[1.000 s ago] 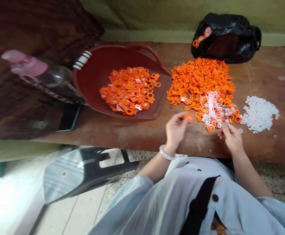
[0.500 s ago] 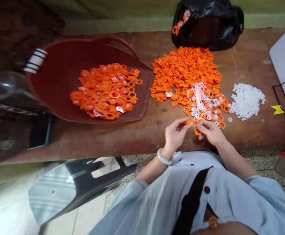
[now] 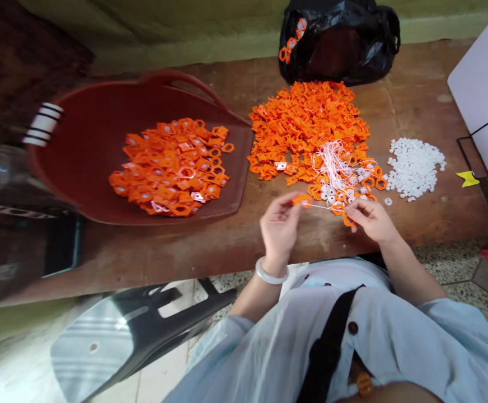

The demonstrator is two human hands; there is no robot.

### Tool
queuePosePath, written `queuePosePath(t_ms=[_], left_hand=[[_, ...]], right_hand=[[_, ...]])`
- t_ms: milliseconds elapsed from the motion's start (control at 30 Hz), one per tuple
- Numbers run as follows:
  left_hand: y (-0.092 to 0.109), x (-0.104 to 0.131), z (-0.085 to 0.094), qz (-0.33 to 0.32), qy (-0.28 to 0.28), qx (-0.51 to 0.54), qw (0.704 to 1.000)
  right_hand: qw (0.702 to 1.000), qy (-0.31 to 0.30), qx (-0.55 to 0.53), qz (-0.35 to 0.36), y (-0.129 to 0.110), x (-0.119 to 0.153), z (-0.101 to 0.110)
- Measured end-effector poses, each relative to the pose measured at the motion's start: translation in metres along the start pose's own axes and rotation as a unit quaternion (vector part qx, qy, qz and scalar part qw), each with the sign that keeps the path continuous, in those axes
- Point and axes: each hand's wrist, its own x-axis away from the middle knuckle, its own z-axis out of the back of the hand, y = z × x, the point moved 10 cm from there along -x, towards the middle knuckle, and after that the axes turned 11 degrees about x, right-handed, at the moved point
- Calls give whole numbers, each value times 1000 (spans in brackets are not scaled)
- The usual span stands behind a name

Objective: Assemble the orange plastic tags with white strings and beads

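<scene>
My left hand pinches an orange plastic piece just above the table. A taut white string runs from it towards my right hand. Between the right fingers is an orange hexagonal ring. Close beyond both hands lie a bundle of white strings, small white discs and several orange rings. Behind them spreads a large heap of orange plastic pieces.
A dark red basket at the left holds more orange pieces. White beads lie in a pile at right. A black plastic bag stands at the back. A phone rests at the left edge, and a grey chair is below.
My left hand has moved left with its orange piece, away from the right hand, and the string between them now shows stretched. The camera view has shifted a little.
</scene>
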Motion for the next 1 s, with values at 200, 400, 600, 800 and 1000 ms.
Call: queuePosePath(t_ms=[200, 400, 600, 800, 1000], left_hand=[[3, 10, -28, -8, -90, -28, 996], [11, 1, -2, -49, 16, -55, 997], [-4, 12, -41, -9, -115, -73, 991], [12, -13, 26, -14, 36, -70, 997], [-3, -19, 52, 86, -8, -148, 985]], right_hand=[[1000, -16, -4, -10, 2, 0, -6], [999, 45, 7, -22, 11, 3, 16], [1000, 3, -12, -21, 10, 1, 0], [982, 186, -15, -23, 27, 14, 85], [946, 322, -31, -14, 37, 39, 146]])
